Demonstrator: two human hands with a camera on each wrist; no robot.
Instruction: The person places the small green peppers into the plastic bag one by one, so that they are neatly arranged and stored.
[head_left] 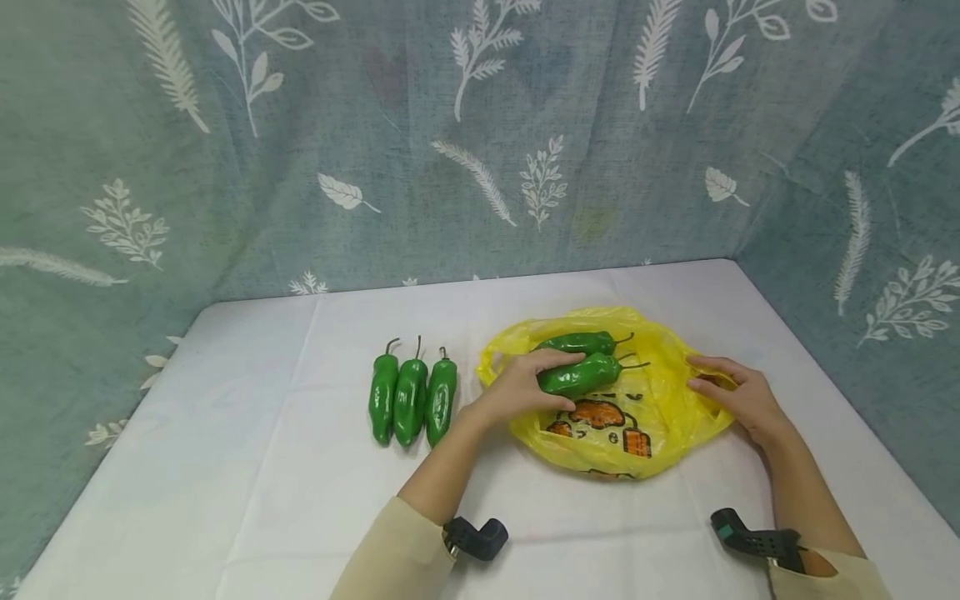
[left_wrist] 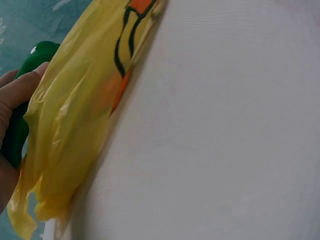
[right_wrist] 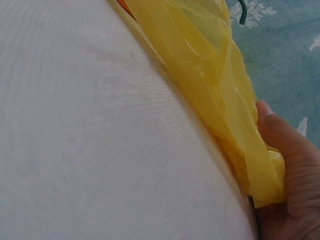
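A yellow plastic bag with an orange and black print lies spread on the table. My left hand reaches over its left side and grips a green chili pepper between thumb and fingers. The same pepper shows behind the bag's edge in the left wrist view. Just behind it, another green pepper lies in the bag. My right hand holds the bag's right rim between thumb and fingers; in the right wrist view the thumb presses against the yellow plastic.
Three green peppers lie side by side left of the bag: a left one, a middle one and a right one. A white cloth covers the table. Patterned green-blue fabric hangs behind and at the sides.
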